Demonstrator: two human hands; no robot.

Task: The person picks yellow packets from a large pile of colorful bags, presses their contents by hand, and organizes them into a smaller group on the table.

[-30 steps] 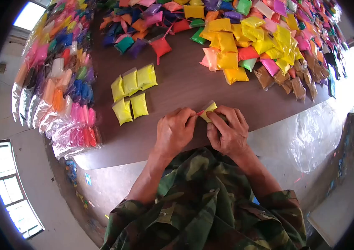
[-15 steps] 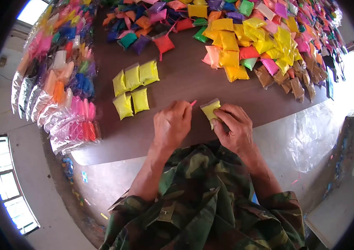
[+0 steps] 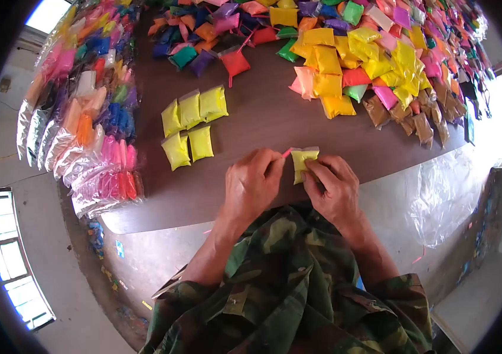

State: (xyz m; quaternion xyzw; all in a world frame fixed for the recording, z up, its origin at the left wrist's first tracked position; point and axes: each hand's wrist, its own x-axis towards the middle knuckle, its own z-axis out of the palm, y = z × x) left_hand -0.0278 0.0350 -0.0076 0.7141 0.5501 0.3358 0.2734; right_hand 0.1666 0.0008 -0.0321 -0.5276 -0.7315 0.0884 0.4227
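My right hand [image 3: 335,184] pinches the right side of a small clear packet [image 3: 302,162] filled with pale yellow material. My left hand [image 3: 255,182] is closed around a thin pink stick [image 3: 287,153], most of it hidden by the fingers. The stick's tip points right, close to the packet's upper left corner. Left of my hands, several similar yellow packets [image 3: 191,110] lie in two short rows on the brown table [image 3: 251,112].
Colourful packets are heaped along the back; yellow and orange ones [image 3: 325,59] stand out, with brown packets [image 3: 425,127] at the right. Bagged bundles [image 3: 94,112] line the left edge. A clear plastic sheet [image 3: 449,194] hangs beyond the table's front right edge.
My left hand has moved right, bringing the pink stick to the packet's top corner. In my right hand the packet has turned more upright.
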